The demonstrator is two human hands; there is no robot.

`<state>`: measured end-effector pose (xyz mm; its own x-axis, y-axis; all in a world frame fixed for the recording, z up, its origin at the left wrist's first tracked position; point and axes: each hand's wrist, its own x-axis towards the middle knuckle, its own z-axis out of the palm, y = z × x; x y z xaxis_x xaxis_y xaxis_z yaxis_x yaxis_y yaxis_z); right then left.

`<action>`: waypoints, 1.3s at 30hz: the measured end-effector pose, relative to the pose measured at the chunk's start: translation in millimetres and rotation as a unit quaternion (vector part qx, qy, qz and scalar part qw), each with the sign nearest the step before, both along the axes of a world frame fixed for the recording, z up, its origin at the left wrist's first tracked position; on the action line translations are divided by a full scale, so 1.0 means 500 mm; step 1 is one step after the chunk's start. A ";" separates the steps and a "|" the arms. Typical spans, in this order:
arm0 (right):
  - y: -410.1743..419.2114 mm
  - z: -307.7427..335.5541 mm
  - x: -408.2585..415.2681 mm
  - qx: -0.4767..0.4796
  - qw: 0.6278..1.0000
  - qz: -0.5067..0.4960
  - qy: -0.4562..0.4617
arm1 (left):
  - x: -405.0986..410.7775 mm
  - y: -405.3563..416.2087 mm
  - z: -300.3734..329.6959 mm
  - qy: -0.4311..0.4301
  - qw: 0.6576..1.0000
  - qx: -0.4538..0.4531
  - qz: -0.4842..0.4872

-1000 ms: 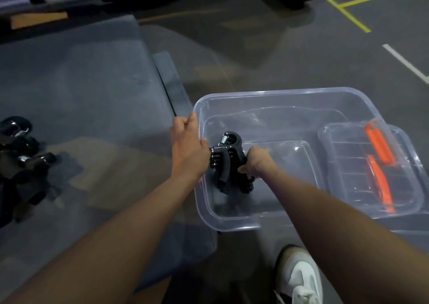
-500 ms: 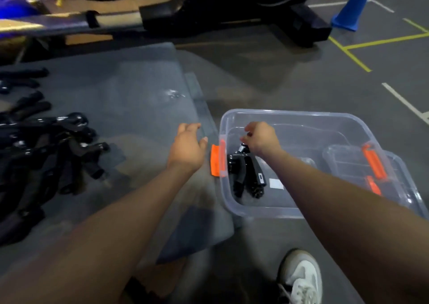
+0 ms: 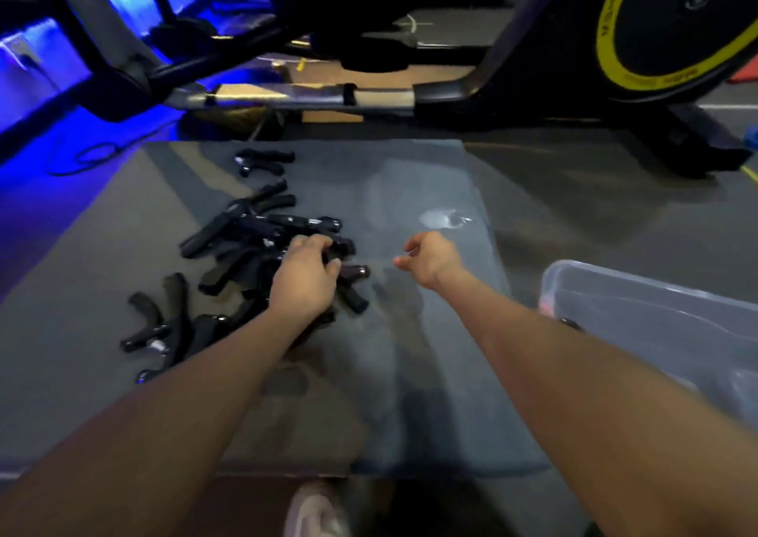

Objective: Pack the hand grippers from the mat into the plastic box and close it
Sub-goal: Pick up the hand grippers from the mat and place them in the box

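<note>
A pile of black spring-handled hand grippers (image 3: 254, 265) lies on the grey foam mat (image 3: 410, 372), the left hand (image 3: 305, 280) curling its fingers (image 3: 324, 243) onto one, the right hand (image 3: 430, 263) loosely open and empty beside the pile, the clear plastic box (image 3: 656, 315) right of it awaiting the next lift.

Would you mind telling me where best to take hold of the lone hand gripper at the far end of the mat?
Probably by its two handles together. The far gripper lies flat and apart from the pile, handles pointing right, its joined end to the left. Coming from above, on its right side, fingers could likely wrap both handles. The free right hand seems better placed than the left hand, already on the pile.
</note>
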<state>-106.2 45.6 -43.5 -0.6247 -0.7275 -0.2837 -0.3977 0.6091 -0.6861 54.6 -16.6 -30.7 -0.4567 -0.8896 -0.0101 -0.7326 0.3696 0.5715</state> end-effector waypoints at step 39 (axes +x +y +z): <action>-0.294 -0.129 0.062 0.051 0.985 0.100 0.128 | 0.007 -0.286 -0.104 0.225 0.894 0.277 0.273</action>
